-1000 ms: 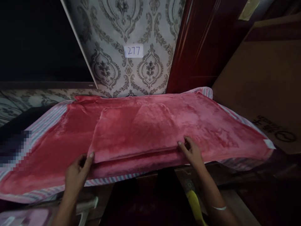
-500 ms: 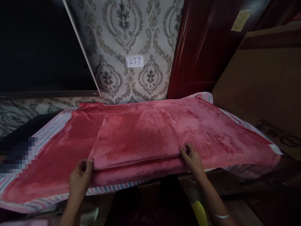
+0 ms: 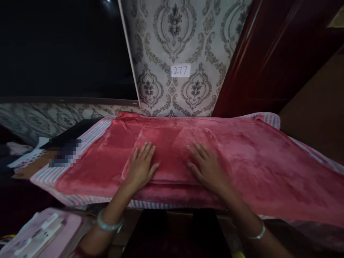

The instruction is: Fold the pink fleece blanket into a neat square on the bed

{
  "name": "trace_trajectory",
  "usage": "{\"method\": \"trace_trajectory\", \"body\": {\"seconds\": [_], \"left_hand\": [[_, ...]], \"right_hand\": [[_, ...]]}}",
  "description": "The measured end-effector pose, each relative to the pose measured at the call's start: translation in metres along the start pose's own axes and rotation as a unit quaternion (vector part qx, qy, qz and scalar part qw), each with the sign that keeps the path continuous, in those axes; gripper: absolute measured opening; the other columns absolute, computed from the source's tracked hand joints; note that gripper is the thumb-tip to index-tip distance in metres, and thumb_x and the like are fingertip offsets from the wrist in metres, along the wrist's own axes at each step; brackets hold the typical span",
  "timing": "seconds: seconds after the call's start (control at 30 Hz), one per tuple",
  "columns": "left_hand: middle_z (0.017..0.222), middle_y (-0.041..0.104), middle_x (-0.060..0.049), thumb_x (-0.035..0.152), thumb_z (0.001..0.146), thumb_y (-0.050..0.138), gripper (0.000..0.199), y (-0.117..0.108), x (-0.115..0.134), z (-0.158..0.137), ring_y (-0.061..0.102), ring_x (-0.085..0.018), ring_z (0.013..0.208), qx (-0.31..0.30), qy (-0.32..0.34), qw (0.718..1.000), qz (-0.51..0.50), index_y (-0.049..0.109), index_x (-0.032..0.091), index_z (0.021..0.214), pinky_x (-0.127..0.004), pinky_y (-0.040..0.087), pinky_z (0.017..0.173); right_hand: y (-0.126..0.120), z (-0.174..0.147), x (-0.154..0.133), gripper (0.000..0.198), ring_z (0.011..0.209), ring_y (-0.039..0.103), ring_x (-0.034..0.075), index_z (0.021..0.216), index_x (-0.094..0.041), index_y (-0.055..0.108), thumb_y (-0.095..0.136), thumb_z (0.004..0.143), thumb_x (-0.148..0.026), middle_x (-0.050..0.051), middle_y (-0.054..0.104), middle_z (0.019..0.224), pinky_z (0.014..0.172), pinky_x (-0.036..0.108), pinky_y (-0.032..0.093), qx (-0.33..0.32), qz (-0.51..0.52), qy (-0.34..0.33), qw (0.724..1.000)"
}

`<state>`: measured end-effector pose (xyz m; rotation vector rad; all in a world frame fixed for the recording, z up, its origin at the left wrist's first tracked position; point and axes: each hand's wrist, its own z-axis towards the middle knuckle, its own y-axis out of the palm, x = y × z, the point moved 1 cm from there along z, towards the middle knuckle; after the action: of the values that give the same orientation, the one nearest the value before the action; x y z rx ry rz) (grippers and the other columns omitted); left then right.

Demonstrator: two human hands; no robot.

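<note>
A folded piece of plush red fabric [image 3: 169, 157] lies in the middle of a larger plush red blanket [image 3: 258, 161] that is spread over a low surface. My left hand [image 3: 142, 165] rests flat on the left part of the folded piece, fingers spread. On its right part lies my right hand [image 3: 205, 165], also with fingers apart and slightly blurred. Neither hand grips anything. Under the red blanket, a striped cloth [image 3: 99, 130] shows along the edges.
A large dark screen [image 3: 64, 50] stands at the back left. Behind is patterned wallpaper [image 3: 172, 39] with a paper label [image 3: 180, 70] reading 277. A cardboard box [image 3: 317, 96] is at the right. At the lower left sits a pink stool-like object [image 3: 71, 224].
Both hands have let go of the folded piece's front edge and moved forward onto its top, fingers now spread. The view has turned left, showing more of that side.
</note>
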<state>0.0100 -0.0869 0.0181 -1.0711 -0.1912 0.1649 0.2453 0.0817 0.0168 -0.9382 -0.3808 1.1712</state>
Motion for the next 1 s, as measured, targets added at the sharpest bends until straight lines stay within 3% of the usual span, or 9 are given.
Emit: {"method": "trace_trajectory", "body": {"seconds": [0.13, 0.27, 0.37, 0.5, 0.6, 0.73, 0.83, 1.0], "left_hand": [[0.166, 0.032, -0.018, 0.054, 0.098, 0.047, 0.072, 0.02, 0.004, 0.011, 0.025, -0.034, 0.156, -0.108, -0.04, 0.993, 0.037, 0.039, 0.014, 0.157, -0.061, 0.02, 0.126], [0.168, 0.026, -0.016, 0.056, 0.098, 0.047, 0.073, 0.033, -0.002, 0.004, 0.02, -0.034, 0.157, -0.151, -0.077, 0.985, 0.027, 0.035, 0.018, 0.16, -0.061, 0.016, 0.126], [0.169, 0.024, -0.015, 0.056, 0.099, 0.047, 0.073, 0.034, -0.005, 0.002, 0.018, -0.032, 0.158, -0.161, -0.084, 0.983, -0.007, 0.036, 0.018, 0.16, -0.061, 0.014, 0.127], [0.164, 0.037, -0.012, 0.046, 0.105, 0.031, 0.058, 0.023, -0.013, 0.009, 0.03, -0.025, 0.155, -0.12, -0.109, 0.982, -0.094, 0.045, 0.018, 0.155, -0.052, 0.022, 0.128], [0.162, 0.043, -0.009, 0.044, 0.107, 0.021, 0.058, 0.011, -0.019, 0.025, 0.034, -0.019, 0.153, -0.075, -0.063, 0.983, -0.154, 0.044, 0.02, 0.155, -0.044, 0.024, 0.128], [0.167, 0.033, -0.005, 0.046, 0.107, 0.023, 0.059, 0.011, -0.026, 0.057, 0.025, -0.018, 0.156, -0.162, 0.043, 0.97, -0.175, 0.035, 0.024, 0.16, -0.046, 0.016, 0.129], [0.168, 0.03, -0.006, 0.045, 0.106, 0.028, 0.057, 0.026, -0.038, 0.077, 0.021, -0.021, 0.158, -0.234, 0.075, 0.959, -0.142, 0.036, 0.026, 0.159, -0.054, 0.01, 0.129], [0.168, 0.03, -0.006, 0.047, 0.104, 0.038, 0.056, 0.051, -0.061, 0.099, 0.021, -0.024, 0.158, -0.235, 0.12, 0.961, -0.084, 0.037, 0.033, 0.158, -0.06, 0.008, 0.127]], "right_hand": [[0.04, 0.025, -0.028, 0.058, 0.154, 0.023, 0.035, 0.157, -0.031, 0.043, 0.05, 0.101, -0.045, 0.008, 0.031, 0.167, 0.121, 0.064, 0.021, -0.151, -0.024, -0.075, 0.985], [0.066, 0.015, -0.026, 0.057, 0.155, 0.022, 0.034, 0.158, -0.032, 0.042, 0.048, 0.103, -0.046, 0.007, 0.029, 0.168, 0.122, 0.066, 0.017, -0.198, -0.018, -0.088, 0.976], [0.064, 0.013, -0.023, 0.058, 0.155, 0.022, 0.035, 0.158, -0.031, 0.041, 0.048, 0.103, -0.044, 0.008, 0.029, 0.168, 0.121, 0.068, 0.017, -0.211, -0.008, -0.078, 0.974], [0.047, 0.035, -0.04, 0.052, 0.153, 0.028, 0.034, 0.153, -0.025, 0.051, 0.047, 0.104, -0.042, 0.012, 0.039, 0.162, 0.122, 0.066, 0.02, -0.242, 0.018, -0.079, 0.967], [0.047, 0.061, -0.063, 0.051, 0.153, 0.029, 0.029, 0.153, -0.022, 0.051, 0.049, 0.104, -0.039, 0.012, 0.042, 0.161, 0.126, 0.057, 0.018, -0.24, 0.067, -0.159, 0.955], [0.073, 0.079, -0.082, 0.055, 0.151, 0.033, 0.029, 0.151, -0.021, 0.053, 0.059, 0.1, -0.042, 0.012, 0.047, 0.157, 0.127, 0.054, 0.018, -0.292, 0.112, -0.252, 0.916], [0.091, 0.077, -0.082, 0.062, 0.155, 0.023, 0.03, 0.156, -0.025, 0.045, 0.058, 0.1, -0.047, 0.01, 0.037, 0.164, 0.127, 0.055, 0.015, -0.299, 0.134, -0.251, 0.911], [0.099, 0.069, -0.075, 0.064, 0.158, 0.012, 0.029, 0.161, -0.029, 0.036, 0.05, 0.103, -0.053, 0.009, 0.024, 0.169, 0.127, 0.057, 0.007, -0.313, 0.147, -0.234, 0.908]]}}
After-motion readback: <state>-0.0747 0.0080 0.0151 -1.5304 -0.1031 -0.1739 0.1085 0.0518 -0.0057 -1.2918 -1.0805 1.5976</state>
